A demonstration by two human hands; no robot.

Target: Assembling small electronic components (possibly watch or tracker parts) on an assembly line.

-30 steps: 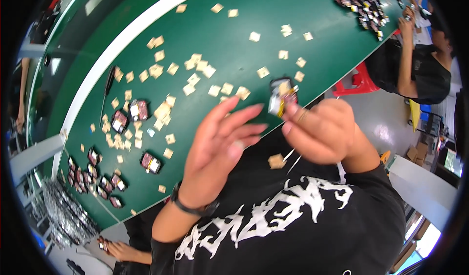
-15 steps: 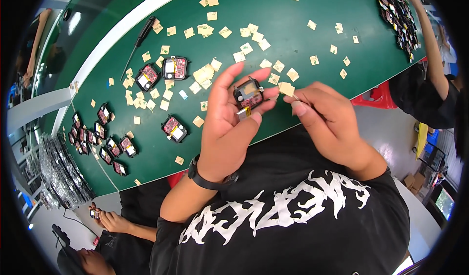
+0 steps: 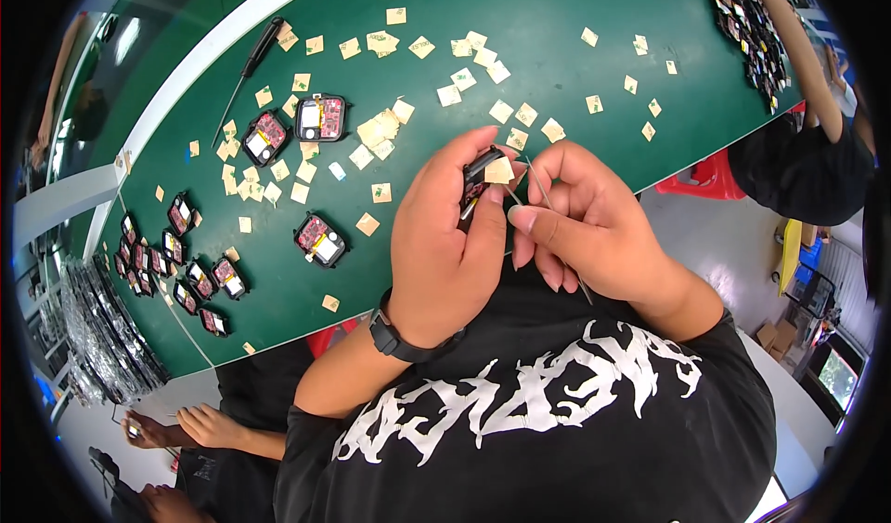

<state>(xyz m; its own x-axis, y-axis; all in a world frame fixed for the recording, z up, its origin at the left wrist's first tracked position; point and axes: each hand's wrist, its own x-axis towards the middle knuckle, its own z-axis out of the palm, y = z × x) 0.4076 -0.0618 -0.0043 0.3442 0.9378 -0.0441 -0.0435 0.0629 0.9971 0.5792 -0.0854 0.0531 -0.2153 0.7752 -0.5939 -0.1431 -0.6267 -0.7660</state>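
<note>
My left hand is closed round a small black device casing, tilted so that its inside is mostly hidden. My right hand grips thin metal tweezers, their back end sticking out below the fingers. At the casing's right edge is a tan paper square, by one tweezer tip; whether it is stuck to the casing or only held there I cannot tell. Left of my hands, an open casing with a red circuit board lies on the green table. Two more such casings lie farther back.
Many tan squares are scattered over the green mat. A black-handled screwdriver lies at the back left. More casings cluster at the left, near stacked plastic-wrapped trays. A heap of devices lies far right; co-workers sit at both sides.
My left hand has turned the casing more edge-on. My right hand has brought the tweezers and tan square left against the casing. The view has shifted slightly.
</note>
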